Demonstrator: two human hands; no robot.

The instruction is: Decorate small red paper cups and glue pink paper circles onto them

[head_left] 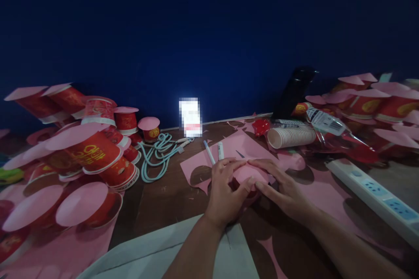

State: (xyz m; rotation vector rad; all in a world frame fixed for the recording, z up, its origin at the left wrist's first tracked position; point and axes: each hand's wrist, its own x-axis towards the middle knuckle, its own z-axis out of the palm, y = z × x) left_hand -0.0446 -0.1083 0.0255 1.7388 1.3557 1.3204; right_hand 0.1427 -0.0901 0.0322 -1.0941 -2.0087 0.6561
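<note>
A pink paper disc (pixel 251 174) lies over a dark red paper cup, which is mostly hidden by my hands. My left hand (pixel 224 189) curls round the disc's left side, with the thumb near the disc's front edge. From the other side, my right hand (pixel 284 187) has its thumb and fingers pressed on the disc's rim. Just beyond the hands are a white capped tube (pixel 220 151), a pen (pixel 209 152) and a dark pointed blade tip (pixel 240 154). Cut-out pink paper (pixel 190 163) spreads beneath them on the brown table.
Red cups topped with pink discs (pixel 94 157) are piled at left; more cups (pixel 366 104) stand at right. A pale blue cable (pixel 153 172), lit phone (pixel 190 117), nested white cups (pixel 291 137), plastic packaging (pixel 337 128), black object (pixel 293 91) and power strip (pixel 369 187) lie around.
</note>
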